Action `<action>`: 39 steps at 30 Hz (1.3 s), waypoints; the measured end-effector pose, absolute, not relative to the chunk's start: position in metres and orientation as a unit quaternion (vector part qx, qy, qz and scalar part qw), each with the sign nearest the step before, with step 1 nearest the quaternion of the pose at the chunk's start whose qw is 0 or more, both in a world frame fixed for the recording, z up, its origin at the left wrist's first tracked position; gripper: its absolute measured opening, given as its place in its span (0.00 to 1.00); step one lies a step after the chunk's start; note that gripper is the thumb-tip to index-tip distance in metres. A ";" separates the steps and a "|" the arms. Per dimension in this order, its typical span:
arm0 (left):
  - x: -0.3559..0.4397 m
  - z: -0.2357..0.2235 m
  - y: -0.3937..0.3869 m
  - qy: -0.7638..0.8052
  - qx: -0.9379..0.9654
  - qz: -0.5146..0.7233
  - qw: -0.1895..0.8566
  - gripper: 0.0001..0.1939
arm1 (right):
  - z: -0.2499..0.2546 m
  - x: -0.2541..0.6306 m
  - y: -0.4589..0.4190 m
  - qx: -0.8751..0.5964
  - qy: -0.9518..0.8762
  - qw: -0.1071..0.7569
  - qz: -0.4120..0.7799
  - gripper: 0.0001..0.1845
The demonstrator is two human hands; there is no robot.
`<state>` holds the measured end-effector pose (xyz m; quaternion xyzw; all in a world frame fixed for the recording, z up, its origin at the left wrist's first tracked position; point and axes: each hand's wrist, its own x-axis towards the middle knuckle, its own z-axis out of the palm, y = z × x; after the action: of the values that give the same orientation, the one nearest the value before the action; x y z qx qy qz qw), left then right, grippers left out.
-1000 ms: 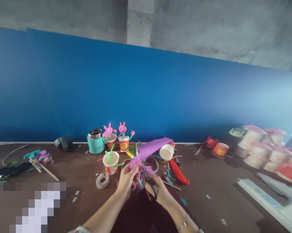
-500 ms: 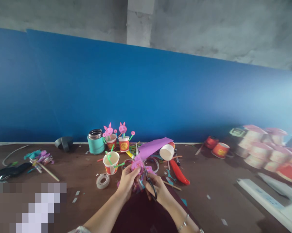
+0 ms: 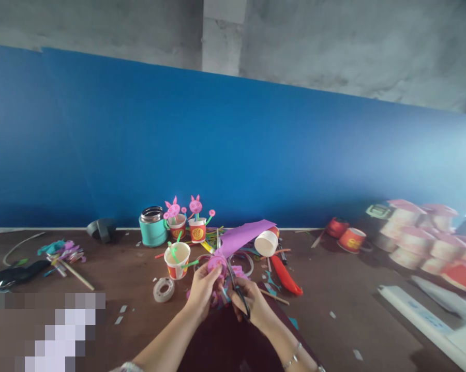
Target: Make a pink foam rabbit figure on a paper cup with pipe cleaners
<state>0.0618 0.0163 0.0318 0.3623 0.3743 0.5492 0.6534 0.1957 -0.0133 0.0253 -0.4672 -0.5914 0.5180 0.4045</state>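
Observation:
My left hand [image 3: 201, 293] pinches a small pink paper disc [image 3: 216, 263] that is joined to a long purple paper sheet [image 3: 243, 235]. My right hand [image 3: 254, 304] grips black-handled scissors [image 3: 237, 292], whose blades point up at the disc's edge. Pink paper scraps [image 3: 238, 270] lie under and beside both hands. An open paper cup with green sticks [image 3: 177, 259] stands just left of the disc. Beyond it stand two cups with pink pig figures [image 3: 186, 219].
The brown table [image 3: 132, 279] carries a tape roll [image 3: 163, 289], a teal jar [image 3: 152, 226], a tipped white cup [image 3: 267, 242], a red cutter [image 3: 286, 275], and wooden sticks. Stacked cups [image 3: 419, 237] fill the right end. A blue wall panel rises behind.
The pink disc has turned slightly in my left fingers while the scissors stay at its edge. Nothing else has moved.

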 end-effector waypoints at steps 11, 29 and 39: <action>0.063 0.035 0.015 0.370 0.370 0.531 0.667 0.19 | 0.022 0.198 -0.011 -0.462 -0.591 0.417 0.514 0.23; 0.062 0.037 0.014 0.367 0.375 0.523 0.671 0.19 | 0.022 0.197 -0.009 -0.476 -0.589 0.410 0.509 0.23; 0.063 0.032 0.016 0.379 0.367 0.539 0.656 0.21 | 0.016 0.200 -0.008 -0.466 -0.591 0.412 0.514 0.21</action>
<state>0.0629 0.0158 0.0316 0.3670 0.3787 0.5394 0.6564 0.1999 -0.0080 0.0164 -0.4660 -0.5911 0.5137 0.4117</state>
